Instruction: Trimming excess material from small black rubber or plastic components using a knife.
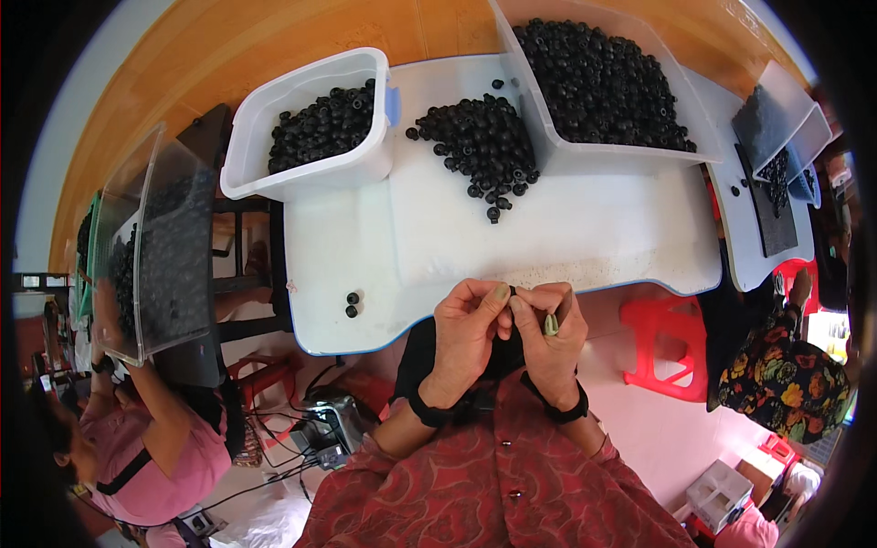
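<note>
My left hand (468,331) and my right hand (552,331) meet just off the table's front edge. Their fingertips are closed together around a small black part (512,291), mostly hidden by the fingers. A pale green piece (551,324) sticks out between the fingers of my right hand; its kind is unclear. Beyond my hands, a heap of small black rounded parts with holes (484,144) is spread on the white table (438,237). Two similar black parts (352,305) stand apart near the table's front left.
A white tub (315,184) and a large clear bin (621,157), both holding black parts, stand at the back. A red stool (665,347) is at the right. On the left, a person in pink (169,447) works beside a clear bin (137,274). Cables (283,447) lie below.
</note>
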